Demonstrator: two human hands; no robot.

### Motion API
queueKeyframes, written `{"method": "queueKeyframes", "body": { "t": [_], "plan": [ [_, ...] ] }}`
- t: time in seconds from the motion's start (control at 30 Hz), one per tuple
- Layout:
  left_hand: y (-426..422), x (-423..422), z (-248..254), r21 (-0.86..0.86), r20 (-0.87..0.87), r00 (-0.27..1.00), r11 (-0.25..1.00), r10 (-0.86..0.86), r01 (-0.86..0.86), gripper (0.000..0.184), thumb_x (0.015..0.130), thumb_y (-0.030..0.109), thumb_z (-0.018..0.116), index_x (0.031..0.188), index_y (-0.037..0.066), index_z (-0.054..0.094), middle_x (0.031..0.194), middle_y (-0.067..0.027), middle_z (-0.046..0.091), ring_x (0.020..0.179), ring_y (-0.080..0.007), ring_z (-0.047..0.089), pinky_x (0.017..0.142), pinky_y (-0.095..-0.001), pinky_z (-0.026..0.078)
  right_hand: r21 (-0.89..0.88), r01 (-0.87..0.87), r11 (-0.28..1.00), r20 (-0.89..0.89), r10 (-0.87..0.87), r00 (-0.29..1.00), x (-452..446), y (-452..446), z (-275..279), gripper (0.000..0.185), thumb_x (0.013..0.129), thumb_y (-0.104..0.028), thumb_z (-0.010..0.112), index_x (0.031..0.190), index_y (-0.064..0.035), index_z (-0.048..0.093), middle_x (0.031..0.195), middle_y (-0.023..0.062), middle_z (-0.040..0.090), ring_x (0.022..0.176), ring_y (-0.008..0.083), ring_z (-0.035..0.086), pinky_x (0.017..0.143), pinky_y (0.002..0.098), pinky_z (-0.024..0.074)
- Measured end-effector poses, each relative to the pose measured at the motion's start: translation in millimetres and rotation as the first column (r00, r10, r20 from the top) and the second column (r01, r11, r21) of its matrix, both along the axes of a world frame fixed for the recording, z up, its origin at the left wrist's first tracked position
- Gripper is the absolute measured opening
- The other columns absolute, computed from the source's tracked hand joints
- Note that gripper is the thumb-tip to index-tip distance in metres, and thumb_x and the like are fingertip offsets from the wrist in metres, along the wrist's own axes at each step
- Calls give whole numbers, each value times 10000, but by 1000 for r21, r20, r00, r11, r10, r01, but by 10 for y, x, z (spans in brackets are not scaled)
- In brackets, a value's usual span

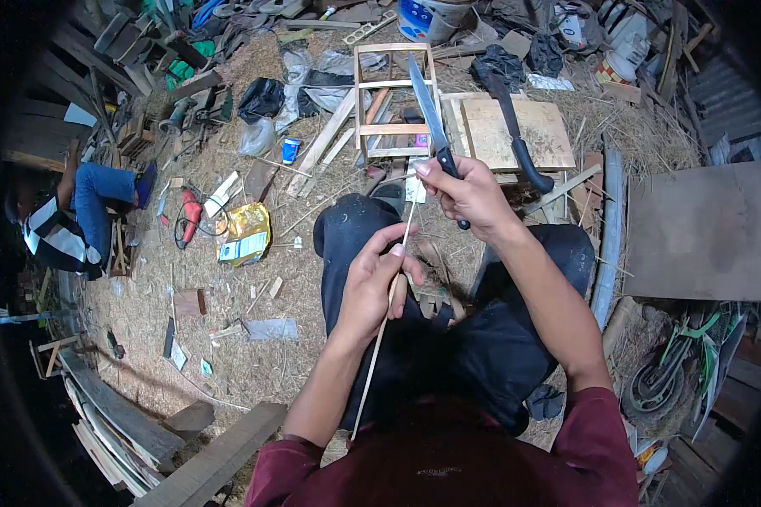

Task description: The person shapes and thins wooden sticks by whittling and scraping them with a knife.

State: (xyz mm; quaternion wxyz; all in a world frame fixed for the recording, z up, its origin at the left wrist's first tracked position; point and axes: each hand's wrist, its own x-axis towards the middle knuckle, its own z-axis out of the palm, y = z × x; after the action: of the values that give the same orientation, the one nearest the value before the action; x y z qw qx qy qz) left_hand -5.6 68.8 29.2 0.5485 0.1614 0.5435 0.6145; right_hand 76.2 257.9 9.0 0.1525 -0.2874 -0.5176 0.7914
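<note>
My right hand (472, 196) is closed around the black handle of a knife (429, 101), whose long blade points up and away from me. Between the thumb and fingers of my left hand (378, 283) runs a thin pale wooden strip (374, 359). Its lower end reaches down to my lap, and its upper end comes close to my right thumb. Whether the right fingers also touch the strip, I cannot tell. Just beyond the blade stands a small wooden frame (395, 130) with crossbars.
A machete (511, 127) with a black handle lies over a wooden board (541, 135). Left are a red power tool (190, 213), a gold packet (247, 233) and a seated person (80, 211). A thick plank (220, 460) juts in at lower left; a sheet (698, 230) stands right.
</note>
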Motion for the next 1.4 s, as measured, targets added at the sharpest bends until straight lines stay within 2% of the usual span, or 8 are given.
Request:
{"method": "queueKeyframes", "body": {
  "t": [0.17,0.2,0.3,0.43,0.57,0.67,0.97,1.4],
  "plan": [
    [48,-20,17,42,180,983,998,33,-41,393,1037,195,464,1386,15,456,748,-73,622,346,-57,369,330,-196,256,54,-17,998,65,14,998,21,32,-113,280,994,-327,629,1003,-49,655,727,-29,579,475,8,400,427,192,283],
    [26,-39,7,48,227,973,997,48,-60,392,1035,193,471,1386,18,458,749,-70,621,345,-56,366,328,-195,251,222,41,974,40,-51,998,2,14,-170,330,1010,-344,588,1095,-27,630,735,-13,580,522,45,450,475,227,343],
    [-85,-93,-58,-10,116,981,987,158,-158,346,1031,181,497,1328,4,491,754,-85,642,341,-59,374,327,-196,255,644,79,761,-16,-90,996,-5,-98,-130,485,1062,-315,443,1455,-30,438,805,78,626,713,214,620,695,381,513],
    [-299,-209,-163,-206,-86,981,961,171,-186,238,1026,183,532,1147,-22,545,765,-138,689,353,-88,458,329,-204,304,904,-207,375,141,196,970,113,-355,-197,529,978,-174,524,1492,-270,443,786,154,626,714,344,648,666,447,525],
    [-320,-237,-213,-254,-311,944,947,114,-198,179,994,154,573,1002,-24,559,745,-126,699,442,-115,560,399,-237,388,905,-395,156,353,240,904,218,-519,-275,667,877,-79,610,1490,-284,448,732,139,571,631,345,611,532,436,490],
    [-318,-232,-311,-229,-499,864,951,70,-209,157,996,137,570,1003,-20,567,679,-92,667,468,-91,544,427,-230,368,905,-409,117,376,229,898,209,-497,-354,630,931,-185,578,1511,-345,393,682,143,556,597,354,616,527,463,505],
    [-383,-183,-319,-211,-220,961,953,169,-216,150,994,162,590,998,12,582,584,-14,548,412,-54,394,392,-231,267,899,-401,176,347,272,898,208,-432,-428,638,924,-164,574,1512,-332,390,668,133,570,595,358,615,530,471,515],
    [-535,5,-295,-194,-142,971,957,191,-217,137,1008,160,580,996,24,578,596,43,469,479,-41,349,439,-229,222,920,-349,179,301,245,921,226,-378,-372,564,939,-164,578,1473,-304,463,638,136,581,576,352,616,522,468,494]
  ]
}}
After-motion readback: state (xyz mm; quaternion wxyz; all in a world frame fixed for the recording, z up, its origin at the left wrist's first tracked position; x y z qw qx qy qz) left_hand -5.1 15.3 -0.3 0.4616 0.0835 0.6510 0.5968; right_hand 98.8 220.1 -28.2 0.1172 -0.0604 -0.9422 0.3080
